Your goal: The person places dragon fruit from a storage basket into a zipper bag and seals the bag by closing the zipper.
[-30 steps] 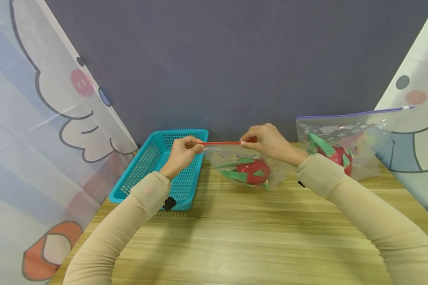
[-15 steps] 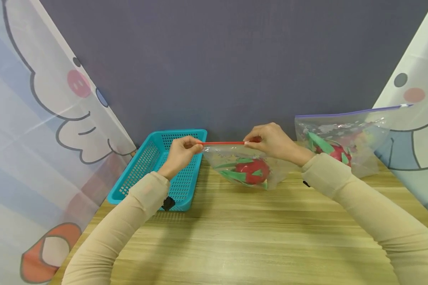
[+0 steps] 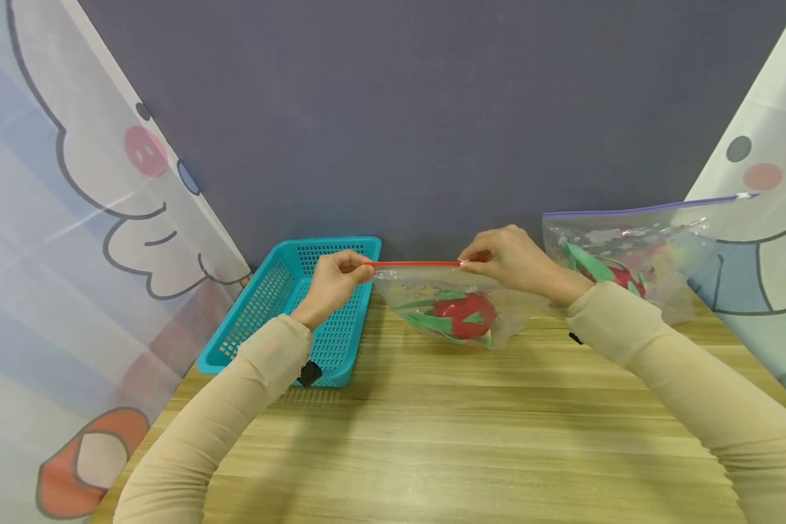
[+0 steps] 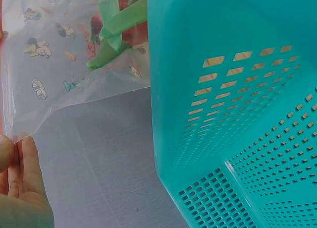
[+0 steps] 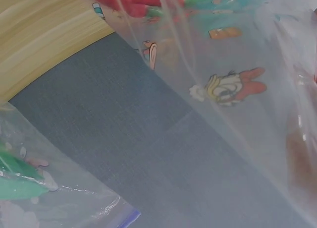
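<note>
Right now both hands hold a clear zip bag up just off the wooden table: the left hand pinches the left end of its red seal strip, and the right hand pinches the strip further along to the right, thumb and forefinger closed over it. Inside the bag a red dragon fruit with green scales sags at the bottom, near the table top and just to the right of the teal basket. The chief risk, as I judge it, is an incomplete seal: if the right fingers slide unevenly or skip a stretch, the strip could stay open in places, and the weight of the fruit would then pull the mouth apart. A loose pinch at the left end could also let that corner drop, tipping the bag and its load against the basket rim. In the right wrist view the film is blurred, so I cannot tell whether the two halves of the strip have truly mated beneath the fingers. A second bag with a purple strip stands near the right forearm, which could knock it over in sweeping outward. Compared with a second ago, the right hand has travelled rightward along the red strip, so more of it shows between the two hands, while the left hand, the fruit and the basket sit as they did
</note>
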Demonstrator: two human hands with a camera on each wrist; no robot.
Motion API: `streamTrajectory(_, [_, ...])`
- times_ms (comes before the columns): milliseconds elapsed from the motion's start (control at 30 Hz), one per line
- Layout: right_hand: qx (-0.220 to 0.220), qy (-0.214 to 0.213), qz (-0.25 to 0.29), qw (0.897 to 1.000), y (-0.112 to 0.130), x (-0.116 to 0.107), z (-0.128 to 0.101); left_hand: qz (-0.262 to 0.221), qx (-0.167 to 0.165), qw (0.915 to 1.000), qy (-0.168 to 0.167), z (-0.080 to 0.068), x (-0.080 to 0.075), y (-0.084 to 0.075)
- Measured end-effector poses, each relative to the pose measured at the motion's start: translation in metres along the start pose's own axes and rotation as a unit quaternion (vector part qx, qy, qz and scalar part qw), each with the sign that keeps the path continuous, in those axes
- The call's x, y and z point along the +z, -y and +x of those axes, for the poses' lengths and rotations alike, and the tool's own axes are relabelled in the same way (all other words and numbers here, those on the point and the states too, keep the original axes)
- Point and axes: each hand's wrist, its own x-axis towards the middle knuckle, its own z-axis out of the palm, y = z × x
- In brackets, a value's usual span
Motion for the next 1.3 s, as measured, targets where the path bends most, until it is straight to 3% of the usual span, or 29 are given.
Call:
streamTrajectory(367, [0.000,-0.002,0.004,1.000,-0.003,-0.005,-0.006,-0.006,0.010,0.9999,0.002,0.000,-0.001,0.000])
streamTrajectory(933, [0.003,0.004,0.008,1.000,-0.010,-0.010,-0.017,0.010,-0.007,0.9999,0.000,-0.004,-0.004,0.003])
streamTrajectory(1300, [0.017,0.006,-0.002,1.000,-0.014,-0.016,-0.026,0.018,0.020,0.9996,0.006,-0.001,-0.002,0.004])
